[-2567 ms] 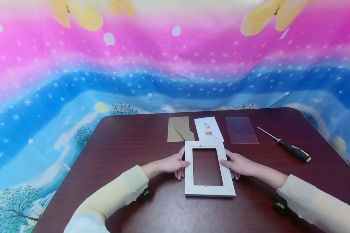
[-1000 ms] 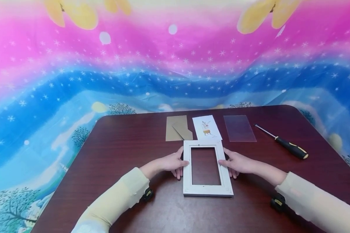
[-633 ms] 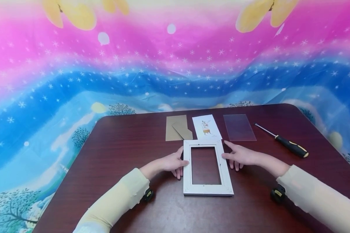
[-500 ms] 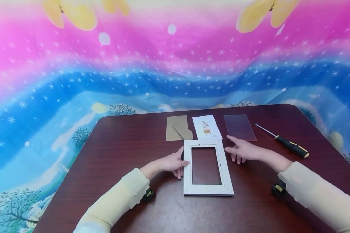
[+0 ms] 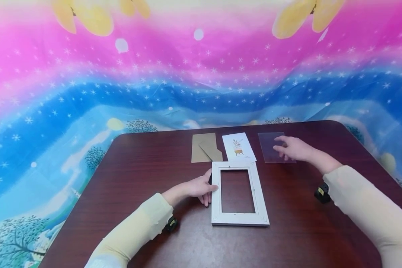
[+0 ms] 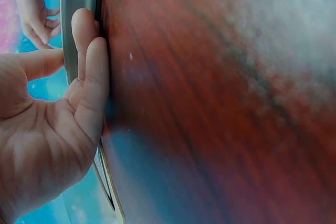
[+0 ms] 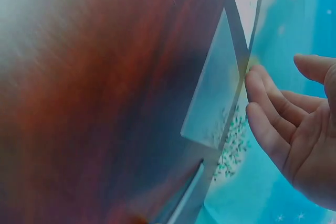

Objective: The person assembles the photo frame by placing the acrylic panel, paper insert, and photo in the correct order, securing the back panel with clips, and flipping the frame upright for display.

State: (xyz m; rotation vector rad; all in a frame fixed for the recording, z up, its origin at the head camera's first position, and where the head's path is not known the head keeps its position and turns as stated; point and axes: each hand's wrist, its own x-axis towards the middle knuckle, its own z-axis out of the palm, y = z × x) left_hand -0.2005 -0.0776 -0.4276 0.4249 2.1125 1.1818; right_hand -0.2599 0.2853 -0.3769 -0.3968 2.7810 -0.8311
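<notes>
Left sleeve (image 5: 137, 219) and right sleeve (image 5: 358, 203) are both plain cream, kinda wavy at the cuff (image 5: 164, 204), with a little black gadget (image 5: 322, 193) showing yellow tucked just under each cuff.

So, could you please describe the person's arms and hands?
The left sleeve and right sleeve are pale cream with uneven edges. The left wrist camera and right wrist camera are black with yellow markings. The left hand and right hand wear no gloves.
</notes>
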